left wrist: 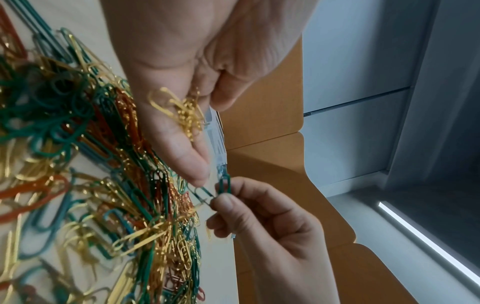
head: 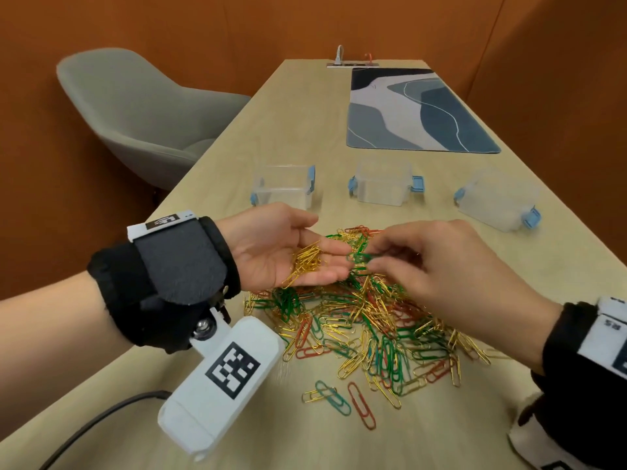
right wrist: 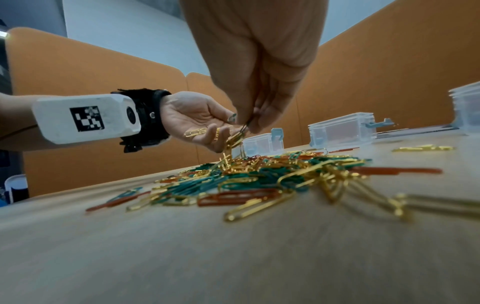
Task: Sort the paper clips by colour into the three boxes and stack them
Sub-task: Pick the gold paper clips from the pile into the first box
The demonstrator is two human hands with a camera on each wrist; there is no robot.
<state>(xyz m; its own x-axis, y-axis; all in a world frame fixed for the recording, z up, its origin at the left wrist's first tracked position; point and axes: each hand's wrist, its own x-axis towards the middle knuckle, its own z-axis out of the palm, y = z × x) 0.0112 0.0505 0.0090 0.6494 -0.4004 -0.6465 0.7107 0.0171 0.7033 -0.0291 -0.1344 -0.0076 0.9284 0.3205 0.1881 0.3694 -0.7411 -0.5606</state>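
A mixed pile of gold, green and red paper clips lies on the table in front of me. My left hand hovers palm up over the pile's far left edge, fingers relaxed, cradling a bunch of gold clips. My right hand pinches green clips just off the left fingertips. Three clear boxes with blue latches stand beyond the pile: left box, middle box, right box, which is tilted.
A patterned blue-grey mat lies farther back on the table. A grey chair stands to the left. A few loose clips lie near the front edge. Orange partition walls surround the table.
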